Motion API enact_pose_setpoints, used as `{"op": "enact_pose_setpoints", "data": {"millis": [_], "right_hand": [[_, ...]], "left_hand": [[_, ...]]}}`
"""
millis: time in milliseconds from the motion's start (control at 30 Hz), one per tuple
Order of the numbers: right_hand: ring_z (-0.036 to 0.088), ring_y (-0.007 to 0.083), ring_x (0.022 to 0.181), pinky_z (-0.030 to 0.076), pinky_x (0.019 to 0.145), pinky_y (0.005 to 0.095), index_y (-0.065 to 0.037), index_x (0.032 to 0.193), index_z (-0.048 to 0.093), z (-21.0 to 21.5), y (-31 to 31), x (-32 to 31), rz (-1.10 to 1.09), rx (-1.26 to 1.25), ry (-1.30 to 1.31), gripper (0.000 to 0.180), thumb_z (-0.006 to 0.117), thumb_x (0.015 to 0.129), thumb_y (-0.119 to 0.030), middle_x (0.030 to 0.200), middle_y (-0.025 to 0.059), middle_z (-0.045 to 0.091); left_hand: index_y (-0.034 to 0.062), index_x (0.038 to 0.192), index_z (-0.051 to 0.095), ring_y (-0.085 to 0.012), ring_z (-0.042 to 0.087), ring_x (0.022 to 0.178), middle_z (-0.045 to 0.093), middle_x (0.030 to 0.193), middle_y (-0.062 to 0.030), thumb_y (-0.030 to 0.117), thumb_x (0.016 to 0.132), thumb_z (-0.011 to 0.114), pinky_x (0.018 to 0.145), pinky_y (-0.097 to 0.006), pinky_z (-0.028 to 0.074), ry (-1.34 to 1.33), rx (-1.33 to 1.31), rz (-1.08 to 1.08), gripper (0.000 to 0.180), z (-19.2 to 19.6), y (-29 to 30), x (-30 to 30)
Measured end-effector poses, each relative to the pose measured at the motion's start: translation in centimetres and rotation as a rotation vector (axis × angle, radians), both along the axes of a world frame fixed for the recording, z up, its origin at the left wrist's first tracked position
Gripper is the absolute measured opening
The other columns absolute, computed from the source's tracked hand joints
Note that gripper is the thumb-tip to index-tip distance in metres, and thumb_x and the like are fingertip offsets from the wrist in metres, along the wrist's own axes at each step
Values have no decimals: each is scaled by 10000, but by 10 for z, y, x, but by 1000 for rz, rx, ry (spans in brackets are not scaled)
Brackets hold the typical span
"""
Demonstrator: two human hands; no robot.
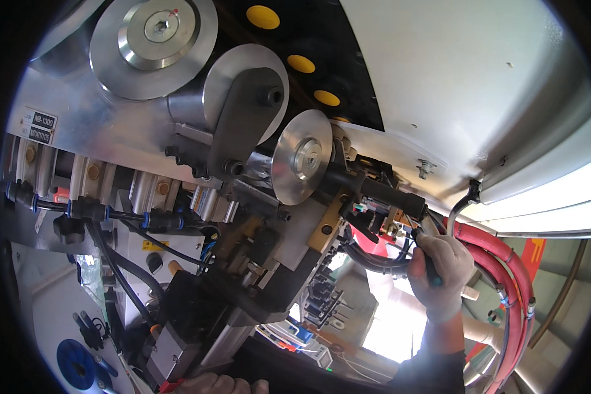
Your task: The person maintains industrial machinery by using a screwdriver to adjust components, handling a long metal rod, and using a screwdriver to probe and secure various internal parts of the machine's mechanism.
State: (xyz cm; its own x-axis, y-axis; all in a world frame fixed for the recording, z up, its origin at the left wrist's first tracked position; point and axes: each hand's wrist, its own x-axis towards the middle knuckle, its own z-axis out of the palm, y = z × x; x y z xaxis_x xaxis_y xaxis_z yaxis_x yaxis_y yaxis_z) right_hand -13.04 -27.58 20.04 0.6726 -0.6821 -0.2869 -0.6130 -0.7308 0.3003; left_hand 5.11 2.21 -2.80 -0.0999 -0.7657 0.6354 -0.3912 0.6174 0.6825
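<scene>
My right hand (445,266), in a pale glove, is closed round the dark, teal-ended handle of a screwdriver (433,270). Its thin shaft points up and left toward the end of a black cylinder (400,199) on the machine. Small brass and metal fittings (395,228) sit just left of the shaft; whether the tip touches anything is unclear. At the bottom edge only the curled, gloved knuckles of my left hand (223,383) show. They lie beside a small red part (171,386) under the machine's slide (226,338); what they grip is hidden.
Large polished metal rollers (302,157) run across the upper left. Thick red hoses (515,282) curve down beside my right forearm. A white cover (453,79) overhangs the upper right. Black air tubing (121,215) crosses the left, above a white panel with a blue disc (75,362).
</scene>
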Motion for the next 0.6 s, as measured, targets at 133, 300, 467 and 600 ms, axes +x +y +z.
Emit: {"op": "enact_pose_setpoints", "data": {"millis": [133, 300, 467, 600], "right_hand": [[582, 312, 570, 459, 548, 412, -79, 923, 721, -2, -2, 6, 16, 0, 43, 189, 737, 736, -51, 686, 92, 594], [601, 306, 583, 468, 550, 400, -63, 898, 712, 6, 3, 11, 29, 7, 27, 157, 740, 743, -58, 701, 101, 617], [657, 288, 635, 505, 583, 385, -28, 900, 716, 20, 12, 12, -56, 27, -95, 115, 741, 792, -60, 770, 123, 685], [677, 303, 685, 524, 644, 373, 26, 949, 710, 17, 10, -1, -8, -38, -137, 125, 723, 845, -42, 826, 160, 703]], "left_hand": [[136, 1142, 690, -133, 525, 635, 524, 858, -19, 228, 977, 686, 506, -253, 448, 30, 23, -24, 189, 1, 1, 1], [132, 1140, 683, -144, 527, 638, 524, 869, -25, 228, 969, 698, 512, -255, 452, 43, 12, 3, 197, 0, 1, -2], [126, 1124, 675, -151, 518, 628, 521, 871, -38, 203, 953, 716, 504, -263, 446, 77, 42, 24, 192, 3, 3, -6], [115, 1103, 670, -152, 518, 619, 522, 856, -38, 198, 960, 710, 490, -269, 437, 96, 52, -9, 170, 7, 3, -2]]}}
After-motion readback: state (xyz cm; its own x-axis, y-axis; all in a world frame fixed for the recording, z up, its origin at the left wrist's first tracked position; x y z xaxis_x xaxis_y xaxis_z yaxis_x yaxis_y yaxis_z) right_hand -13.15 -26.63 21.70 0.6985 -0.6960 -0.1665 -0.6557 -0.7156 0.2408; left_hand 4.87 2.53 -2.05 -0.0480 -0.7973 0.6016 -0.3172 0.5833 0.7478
